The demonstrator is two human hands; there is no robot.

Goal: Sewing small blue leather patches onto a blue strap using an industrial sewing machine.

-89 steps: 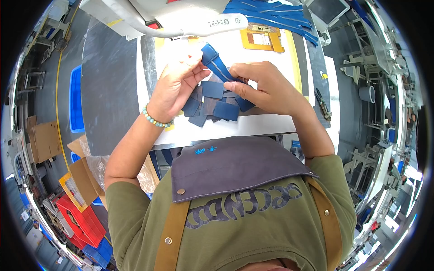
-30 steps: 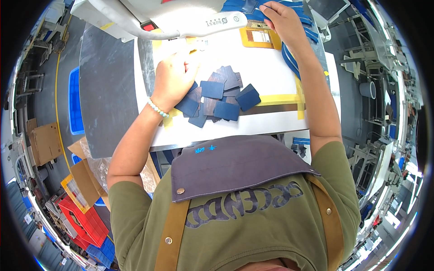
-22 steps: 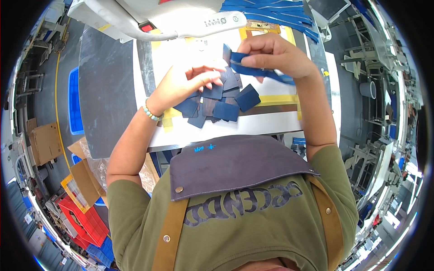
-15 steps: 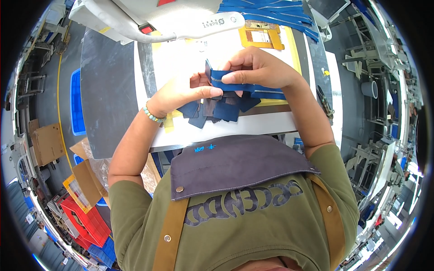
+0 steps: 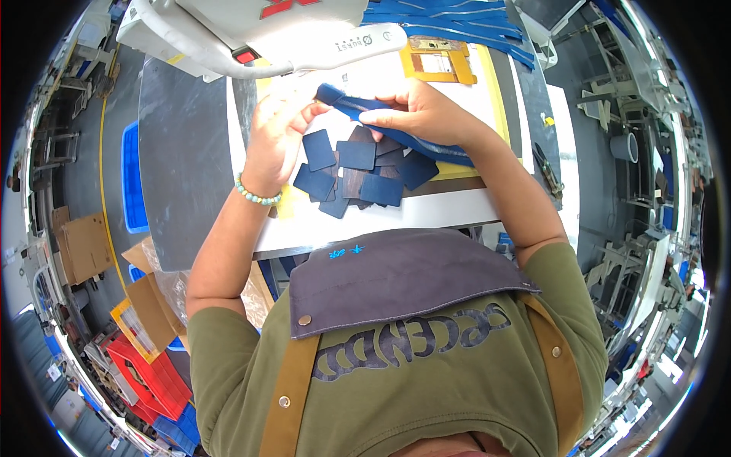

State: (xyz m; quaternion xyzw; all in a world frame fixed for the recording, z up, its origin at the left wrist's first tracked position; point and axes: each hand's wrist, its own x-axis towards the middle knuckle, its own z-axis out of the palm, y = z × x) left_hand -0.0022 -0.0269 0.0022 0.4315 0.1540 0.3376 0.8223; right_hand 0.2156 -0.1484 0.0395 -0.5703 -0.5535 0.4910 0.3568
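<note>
A blue zipper strip (image 5: pixel 435 148) runs from the right edge of the work surface up to the middle, its far left end turned over in a small flap (image 5: pixel 330 94). My right hand (image 5: pixel 430 114) pinches it between thumb and fingers a little behind that end. My left hand (image 5: pixel 276 137), with a beaded bracelet at the wrist, is raised at the strip's end, fingers loosely apart; the bright surface behind blurs their outline. Below both hands lies a loose pile of small dark-blue and brownish rectangular patches (image 5: pixel 356 155), several overlapping.
A white machine with a rounded arm (image 5: pixel 346 47) overhangs the far side. Beyond my right hand sit a yellow frame (image 5: pixel 467 67) and many blue zipper strips (image 5: pixel 449 17). Dark scissors-like tools (image 5: pixel 547 171) lie at the right. A blue bin (image 5: pixel 132 179) stands left of the table.
My left hand has moved left and up off the strip's end and opened. The right hand has tilted the strip's end up and left, uncovering more of the patches.
</note>
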